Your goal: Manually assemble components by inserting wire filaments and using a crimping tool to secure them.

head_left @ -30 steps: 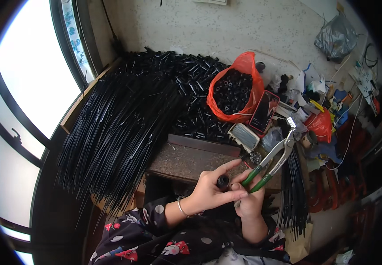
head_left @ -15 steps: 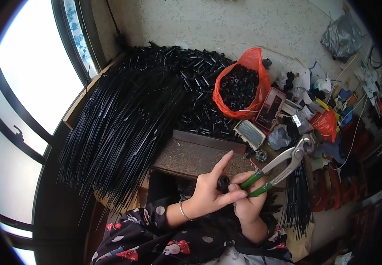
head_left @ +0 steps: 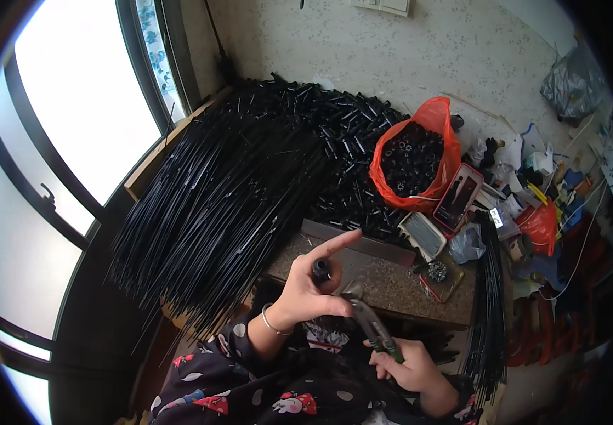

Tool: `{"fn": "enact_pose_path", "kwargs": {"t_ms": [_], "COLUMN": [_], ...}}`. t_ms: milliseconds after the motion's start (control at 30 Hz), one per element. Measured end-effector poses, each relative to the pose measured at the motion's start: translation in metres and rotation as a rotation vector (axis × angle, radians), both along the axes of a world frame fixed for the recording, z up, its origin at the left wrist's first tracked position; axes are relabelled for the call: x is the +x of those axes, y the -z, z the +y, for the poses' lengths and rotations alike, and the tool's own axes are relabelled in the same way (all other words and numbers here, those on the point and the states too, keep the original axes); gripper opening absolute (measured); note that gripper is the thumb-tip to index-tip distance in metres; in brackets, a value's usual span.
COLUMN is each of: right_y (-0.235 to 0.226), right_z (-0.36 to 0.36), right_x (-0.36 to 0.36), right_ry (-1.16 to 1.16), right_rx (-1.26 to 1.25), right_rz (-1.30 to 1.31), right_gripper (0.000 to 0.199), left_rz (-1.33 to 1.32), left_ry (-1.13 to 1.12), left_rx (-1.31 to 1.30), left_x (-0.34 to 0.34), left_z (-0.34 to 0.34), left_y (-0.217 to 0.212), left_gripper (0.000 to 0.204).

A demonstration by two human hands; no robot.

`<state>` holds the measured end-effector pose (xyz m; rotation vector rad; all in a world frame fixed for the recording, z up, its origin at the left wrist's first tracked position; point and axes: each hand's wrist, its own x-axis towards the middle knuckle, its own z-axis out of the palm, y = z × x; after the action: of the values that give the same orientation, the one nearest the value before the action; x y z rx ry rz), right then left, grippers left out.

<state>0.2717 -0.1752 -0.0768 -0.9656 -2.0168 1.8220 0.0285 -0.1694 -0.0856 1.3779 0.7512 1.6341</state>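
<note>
My left hand [head_left: 298,292] is curled around a short black tubular part [head_left: 322,268], its open end facing up. The index finger of that hand points out and the thumb is stretched to the right. In my right hand [head_left: 414,365] are pliers [head_left: 371,324] with green handles. Their metal jaws, blurred by motion, reach up to the left thumb; whether they touch the part I cannot tell. Both hands hover in front of the brown speckled worktop [head_left: 384,280].
Long thin black rods [head_left: 200,191] lie heaped at left, beside a pile of short black tubes [head_left: 356,117]. An orange-red bag [head_left: 448,127] holds small black parts. Near it are a phone [head_left: 458,200], a box of thin pins [head_left: 424,235] and another rod bundle [head_left: 487,304].
The pliers have swung from pointing up right to pointing up left, toward my left hand. My hands have drawn apart, the right one lower. The whole view has shifted.
</note>
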Motion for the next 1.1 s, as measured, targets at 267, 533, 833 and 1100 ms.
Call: {"fn": "enact_pose_path", "kwargs": {"t_ms": [267,533,833,1100], "right_y": [-0.001,-0.025,0.004,0.007], "right_z": [0.005,0.007,-0.010,-0.015], "right_x": [-0.002,0.004,-0.010,-0.030], "right_ry": [-0.117,-0.124,0.008,0.040], "right_rx": [-0.430,-0.191,0.357,0.761], "right_rz": [0.273,-0.247,0.119,0.014], "right_gripper": [0.055,0.037,0.047,0.046], "left_rz": [0.238,0.283,0.192,0.073], "left_ry": [-0.198,-0.355,-0.258,-0.400], "left_rx": [0.067,0.005,0.024,0.095], "left_x": [0.012,0.022,0.019,0.024], "left_z": [-0.003,-0.007,-0.015,-0.019], "left_y": [-0.013,0.008,-0.014,-0.010], "left_gripper": [0.046,0.026,0.027,0.030]}}
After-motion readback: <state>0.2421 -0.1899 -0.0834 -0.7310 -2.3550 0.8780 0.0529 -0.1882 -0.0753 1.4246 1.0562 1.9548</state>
